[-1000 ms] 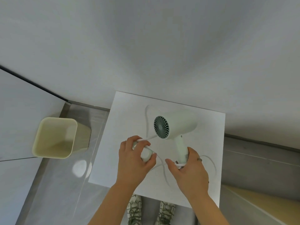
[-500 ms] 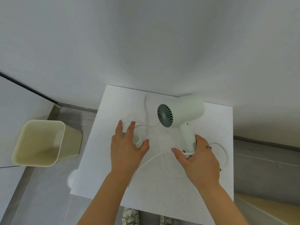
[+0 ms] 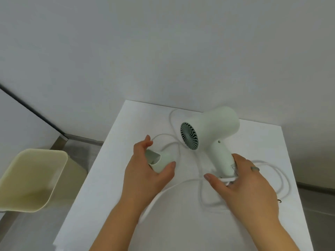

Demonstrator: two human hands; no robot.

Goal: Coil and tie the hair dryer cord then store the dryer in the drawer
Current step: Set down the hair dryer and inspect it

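Note:
A pale green hair dryer lies on the white cabinet top, its fan grille facing left. My right hand grips the lower end of its handle where the cord leaves it. The white cord lies in loose loops to the right, below the handle and behind the dryer. My left hand holds a pale green nozzle attachment just left of the dryer, thumb and fingers around it. No drawer is visible.
A cream waste bin stands on the grey floor to the left of the cabinet. A white wall rises directly behind the cabinet. A grey ledge runs along the right side.
The view has shifted closer and higher. My left hand was flat over the nozzle half a second ago and now lifts it, gripped. My right hand stays on the handle base.

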